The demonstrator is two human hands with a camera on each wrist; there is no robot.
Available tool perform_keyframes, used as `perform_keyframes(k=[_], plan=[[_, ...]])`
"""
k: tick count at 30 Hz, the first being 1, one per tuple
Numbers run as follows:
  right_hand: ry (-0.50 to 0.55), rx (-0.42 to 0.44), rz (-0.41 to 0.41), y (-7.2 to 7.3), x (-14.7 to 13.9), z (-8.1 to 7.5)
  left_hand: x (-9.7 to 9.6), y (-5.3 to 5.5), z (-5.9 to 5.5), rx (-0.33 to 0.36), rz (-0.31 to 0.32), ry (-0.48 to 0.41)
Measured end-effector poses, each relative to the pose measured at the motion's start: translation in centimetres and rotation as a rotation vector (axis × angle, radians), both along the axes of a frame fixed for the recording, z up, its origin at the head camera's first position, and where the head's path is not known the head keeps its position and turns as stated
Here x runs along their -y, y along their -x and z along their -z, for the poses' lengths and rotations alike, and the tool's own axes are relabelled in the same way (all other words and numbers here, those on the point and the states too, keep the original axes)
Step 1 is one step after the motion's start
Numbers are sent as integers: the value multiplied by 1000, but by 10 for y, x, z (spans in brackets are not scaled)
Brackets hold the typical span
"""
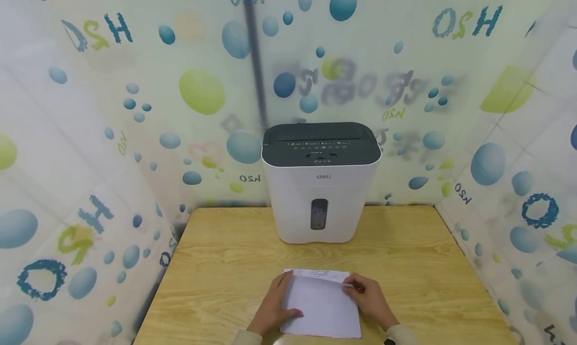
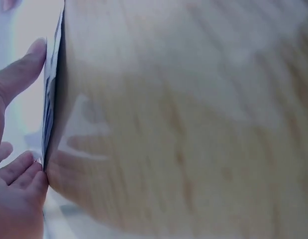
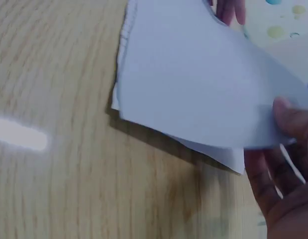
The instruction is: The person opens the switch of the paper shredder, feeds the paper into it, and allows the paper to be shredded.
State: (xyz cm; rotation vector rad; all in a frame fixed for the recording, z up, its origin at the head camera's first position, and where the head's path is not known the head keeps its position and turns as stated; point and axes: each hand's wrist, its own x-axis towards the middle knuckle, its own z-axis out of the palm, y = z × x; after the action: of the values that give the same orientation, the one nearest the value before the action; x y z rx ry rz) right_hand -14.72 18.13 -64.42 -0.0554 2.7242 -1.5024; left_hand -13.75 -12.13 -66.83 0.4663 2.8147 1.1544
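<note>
A stack of white paper (image 1: 322, 305) lies on the wooden table, its top sheet bowed up and back at the far edge. Printed lines show on the sheet beneath. My left hand (image 1: 275, 305) rests at the stack's left side, thumb laid over the paper and fingers along the edge. In the left wrist view the stack's layered edge (image 2: 51, 84) stands between that hand and the bare wood. My right hand (image 1: 371, 300) pinches the far right corner of the top sheet of paper (image 3: 193, 79). The right wrist view shows its thumb above the lifted sheet, other fingers below.
Behind the paper, at the table's back edge, stands a white paper shredder (image 1: 322, 195) with a dark top and a small window. Patterned curtains (image 1: 203, 149) hang behind the table (image 1: 216, 270) and on both sides.
</note>
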Motion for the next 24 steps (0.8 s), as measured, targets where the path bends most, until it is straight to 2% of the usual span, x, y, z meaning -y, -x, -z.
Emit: perform_keyframes(k=[4,6,11,13,14,16,20,22,24], plan=[[73,-4,-27,-1,-2,-2,3,2,0,-38,-44,-75],[109,4,-44,-1,-3,-3,4,3,0,-107,-66,-91],[142,39,-55,-1,-5,-7,5,6,2,-370,-97,-123],[134,50,-42,1,-5,-7,5,7,0,-418,-112,-146],[128,53,-34,1,-5,-8,5,8,-2,-405,-122,-176],[118,62,-21,2,-5,-9,5,10,-7,-335,-139,-248],[89,74,3,6,-5,-14,7,14,-19,-111,-175,-390],[76,73,7,7,-5,-18,8,17,-24,-63,-181,-404],[72,68,11,10,-5,-21,8,20,-28,-51,-185,-407]])
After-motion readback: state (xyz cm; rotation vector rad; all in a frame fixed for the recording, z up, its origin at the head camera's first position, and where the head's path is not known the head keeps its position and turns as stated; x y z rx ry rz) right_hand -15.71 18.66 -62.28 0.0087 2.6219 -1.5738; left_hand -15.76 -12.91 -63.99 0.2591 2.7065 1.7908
